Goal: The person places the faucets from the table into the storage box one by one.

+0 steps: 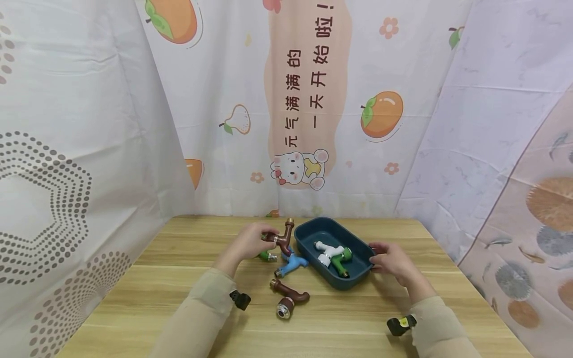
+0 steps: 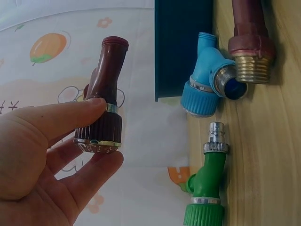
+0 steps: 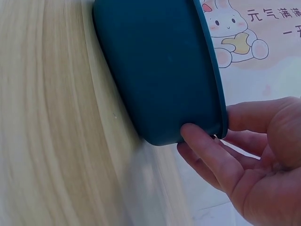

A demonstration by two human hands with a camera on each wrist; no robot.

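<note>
My left hand [image 1: 251, 243] pinches a dark brown faucet [image 1: 284, 240] by its ribbed knob, thumb on one side and fingers on the other. In the left wrist view the faucet [image 2: 106, 80] is held up, its threaded end hidden from that side. It hangs left of a dark teal plastic bin [image 1: 323, 279]. At the bin's right end, my right hand [image 1: 397, 262] grips the corner near the rim, the thumb against the outer wall [image 3: 160, 70]. Inside the bin lie a white faucet [image 1: 330, 250] and a green faucet [image 1: 340, 267], touching or overlapping each other.
Beside the bin a blue faucet [image 1: 292, 263] lies on the wooden table [image 1: 349, 323]. A second green faucet [image 2: 209, 176] lies below the left hand, partly hidden in the head view. Closer to me is another brown faucet [image 1: 290, 295]. A patterned curtain [image 1: 233, 164] hangs behind the table.
</note>
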